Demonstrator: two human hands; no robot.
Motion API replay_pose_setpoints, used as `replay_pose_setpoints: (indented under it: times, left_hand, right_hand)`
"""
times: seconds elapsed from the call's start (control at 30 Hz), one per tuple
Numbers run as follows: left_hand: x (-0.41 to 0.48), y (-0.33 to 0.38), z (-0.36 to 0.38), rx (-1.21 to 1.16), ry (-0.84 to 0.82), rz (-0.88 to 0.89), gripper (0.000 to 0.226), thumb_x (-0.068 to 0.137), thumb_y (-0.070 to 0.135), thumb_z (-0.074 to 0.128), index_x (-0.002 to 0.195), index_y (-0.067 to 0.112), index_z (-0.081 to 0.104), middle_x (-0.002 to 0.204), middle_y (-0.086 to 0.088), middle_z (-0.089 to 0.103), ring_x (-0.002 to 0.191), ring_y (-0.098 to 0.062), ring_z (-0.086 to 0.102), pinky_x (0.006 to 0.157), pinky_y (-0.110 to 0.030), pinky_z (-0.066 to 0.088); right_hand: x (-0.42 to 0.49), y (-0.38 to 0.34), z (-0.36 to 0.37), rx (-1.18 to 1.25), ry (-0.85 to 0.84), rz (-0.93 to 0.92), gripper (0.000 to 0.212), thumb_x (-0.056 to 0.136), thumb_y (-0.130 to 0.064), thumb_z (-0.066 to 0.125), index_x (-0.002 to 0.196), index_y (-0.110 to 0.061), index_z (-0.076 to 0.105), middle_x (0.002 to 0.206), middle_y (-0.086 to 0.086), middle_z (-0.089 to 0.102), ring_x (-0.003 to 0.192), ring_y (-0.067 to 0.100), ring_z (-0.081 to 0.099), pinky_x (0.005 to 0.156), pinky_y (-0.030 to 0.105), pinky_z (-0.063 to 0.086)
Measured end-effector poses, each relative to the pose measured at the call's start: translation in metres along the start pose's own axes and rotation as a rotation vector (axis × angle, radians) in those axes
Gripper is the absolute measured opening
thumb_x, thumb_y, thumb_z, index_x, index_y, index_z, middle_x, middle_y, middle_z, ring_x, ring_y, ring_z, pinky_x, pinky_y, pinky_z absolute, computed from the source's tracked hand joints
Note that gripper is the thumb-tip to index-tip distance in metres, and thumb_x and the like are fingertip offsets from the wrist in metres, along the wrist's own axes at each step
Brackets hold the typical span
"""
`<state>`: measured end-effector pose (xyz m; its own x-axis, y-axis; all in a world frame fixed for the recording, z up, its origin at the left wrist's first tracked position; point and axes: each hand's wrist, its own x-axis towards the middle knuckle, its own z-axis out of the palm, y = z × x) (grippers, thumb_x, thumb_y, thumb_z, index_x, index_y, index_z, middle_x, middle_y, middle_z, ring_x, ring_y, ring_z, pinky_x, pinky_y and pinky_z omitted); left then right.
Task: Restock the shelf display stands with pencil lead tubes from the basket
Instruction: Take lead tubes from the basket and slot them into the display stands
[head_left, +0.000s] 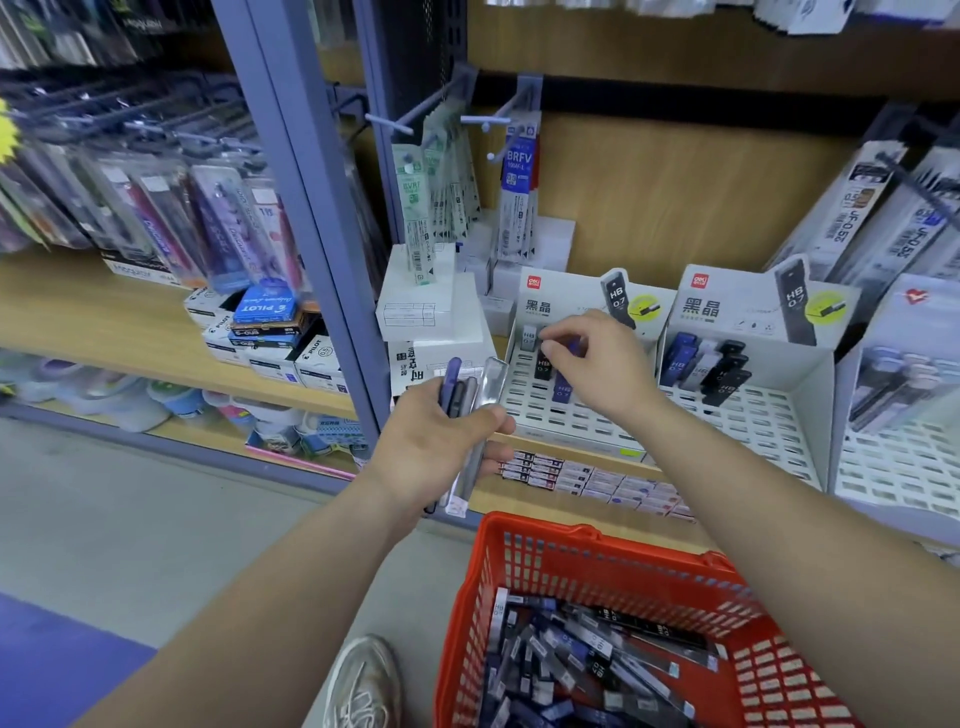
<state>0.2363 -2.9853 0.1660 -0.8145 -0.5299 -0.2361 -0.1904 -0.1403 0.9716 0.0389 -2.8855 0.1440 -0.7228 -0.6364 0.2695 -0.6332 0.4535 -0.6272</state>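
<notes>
1. While the red basket (571, 551) sits at the lower right of the frame, loose pencil lead tubes (587, 670) lie heaped inside it at every angle.
2. Above it, at centre, the left hand (436, 447) grips a bundle of tubes (467, 389), their long axes near upright and their tops tipped toward the upper right.
3. Further in, the right hand (597, 358) hovers over the left display stand (566, 421). Its fingertips pinch a blue tube (573, 347) (partly hidden by the fingers) beside a black tube (543, 364) standing in a slot.
4. The right hand is the nearer to the open slots, and its next tube would likely come from the bundle, just down and to its left.
5. At right, a second display stand (753, 415) holds a few tubes in its back row.
</notes>
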Motion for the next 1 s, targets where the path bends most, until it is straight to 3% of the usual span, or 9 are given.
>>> replay_pose_setpoints:
  times: [0.07,0.2,0.3,0.4,0.6,0.7,0.8,0.9,1.0]
  left_hand:
    - [0.000,0.002,0.010,0.028,-0.066,-0.005,0.018,0.097,0.016,0.068,0.113,0.010,0.063,0.089,-0.005,0.079,0.073,-0.023,0.077,0.065,-0.031,0.063]
    - [-0.006,0.004,0.038,0.073,-0.267,-0.008,0.016,0.096,0.019,0.070,0.111,0.016,0.064,0.093,-0.005,0.079,0.078,-0.026,0.077,0.066,-0.030,0.062]
    - [-0.013,0.003,0.062,0.140,-0.426,-0.008,0.018,0.096,0.024,0.071,0.112,0.018,0.066,0.096,-0.003,0.079,0.082,-0.026,0.078,0.068,-0.031,0.062]
    - [-0.016,0.002,0.081,0.138,-0.475,-0.017,0.021,0.095,0.024,0.071,0.108,0.011,0.062,0.090,-0.005,0.079,0.078,-0.028,0.077,0.065,-0.031,0.062]
    - [-0.009,-0.004,0.098,0.208,-0.428,-0.038,0.014,0.098,0.025,0.068,0.100,0.014,0.060,0.090,-0.005,0.079,0.073,-0.022,0.076,0.058,-0.025,0.057]
    - [-0.003,-0.007,0.102,0.277,-0.347,0.030,0.013,0.096,0.023,0.070,0.093,0.015,0.061,0.072,0.002,0.073,0.058,-0.012,0.066,0.049,-0.021,0.048]
    - [0.001,-0.006,0.108,0.321,-0.270,0.079,0.016,0.093,0.023,0.074,0.095,0.014,0.061,0.065,0.004,0.067,0.054,-0.011,0.063,0.046,-0.021,0.046]
    - [0.002,-0.006,0.117,0.366,-0.202,0.125,0.017,0.091,0.019,0.076,0.094,0.013,0.060,0.072,0.002,0.066,0.053,-0.009,0.064,0.045,-0.019,0.046]
    - [0.002,-0.008,0.129,0.401,-0.200,0.146,0.018,0.090,0.018,0.077,0.093,0.015,0.060,0.074,0.002,0.064,0.051,-0.009,0.063,0.043,-0.019,0.044]
  right_hand:
    - [-0.026,-0.017,-0.020,0.304,-0.082,0.029,0.014,0.098,-0.024,0.062,0.104,-0.027,0.075,0.087,-0.008,0.070,0.071,-0.005,0.058,0.064,0.007,0.041]
    - [-0.079,-0.030,-0.060,0.478,-0.301,0.060,0.010,0.099,-0.029,0.062,0.102,-0.029,0.071,0.085,-0.005,0.072,0.068,0.013,0.068,0.059,0.025,0.051]
    - [-0.106,-0.017,-0.084,0.525,-0.252,0.117,0.012,0.095,-0.020,0.067,0.084,-0.023,0.065,0.075,0.000,0.069,0.061,0.023,0.070,0.055,0.027,0.051]
    - [-0.128,0.005,-0.105,0.608,-0.166,0.193,0.011,0.093,-0.011,0.069,0.084,-0.016,0.064,0.074,0.001,0.066,0.058,0.028,0.068,0.052,0.029,0.052]
    - [-0.151,0.038,-0.130,0.947,0.009,0.313,0.010,0.082,-0.005,0.073,0.082,-0.015,0.072,0.086,0.015,0.067,0.078,0.033,0.073,0.071,0.032,0.060]
    - [-0.149,0.047,-0.130,0.871,0.043,0.334,0.025,0.085,0.011,0.069,0.076,-0.013,0.071,0.090,0.016,0.070,0.078,0.033,0.074,0.073,0.032,0.060]
    - [-0.147,0.052,-0.128,0.748,0.025,0.365,0.024,0.082,0.013,0.070,0.085,-0.010,0.070,0.095,0.012,0.072,0.082,0.029,0.075,0.075,0.029,0.061]
    - [-0.146,0.060,-0.131,0.509,-0.099,0.371,0.032,0.079,0.003,0.079,0.097,-0.022,0.074,0.100,-0.002,0.073,0.085,0.016,0.070,0.077,0.024,0.059]
    - [-0.144,0.060,-0.132,0.384,-0.202,0.290,0.014,0.081,-0.019,0.083,0.093,-0.023,0.077,0.092,-0.002,0.075,0.083,0.018,0.069,0.077,0.029,0.055]
